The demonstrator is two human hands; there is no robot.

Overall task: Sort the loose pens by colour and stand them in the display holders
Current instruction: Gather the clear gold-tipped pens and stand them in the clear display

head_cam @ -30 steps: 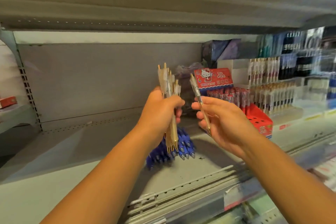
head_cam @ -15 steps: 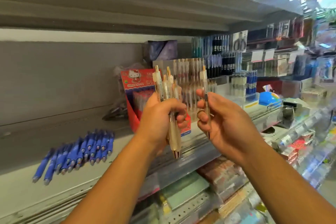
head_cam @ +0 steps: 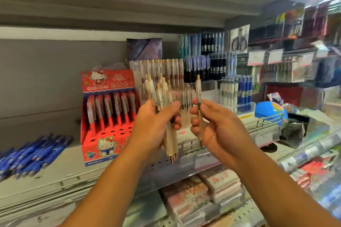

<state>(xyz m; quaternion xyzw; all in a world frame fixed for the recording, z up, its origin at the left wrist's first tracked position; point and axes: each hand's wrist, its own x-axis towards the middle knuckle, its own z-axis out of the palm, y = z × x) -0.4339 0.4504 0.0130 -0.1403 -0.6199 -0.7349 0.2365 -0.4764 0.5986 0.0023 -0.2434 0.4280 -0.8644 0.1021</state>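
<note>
Left hand: the left hand [head_cam: 156,121] is raised before a shop shelf, forearm reaching up from the lower left, fingers curled tight around a bundle of beige pens [head_cam: 167,116]
Right hand: the right hand [head_cam: 212,125] is raised level with it, just beside it, thumb and fingers pinching a single beige pen [head_cam: 199,105] held upright
Bundle: translucent cream barrels with gold tips and clips, clickers fanning out above the fist, points hanging below it
Single pen: same cream and gold, its clicker end well above the fingers, its tip showing under the palm
Clear holder: a clear display holder [head_cam: 160,72] behind the hands stands on the shelf [head_cam: 60,169] with matching pale pens upright in rows
Red box: a red cartoon-cat display box [head_cam: 108,116] to the left holds red pens upright in its back rows, front holes unfilled
Blue pens: a loose heap of blue pens [head_cam: 31,158] lies flat at the shelf's far left, well apart from the hands
Focus: the right side of the scene is blurred
</note>
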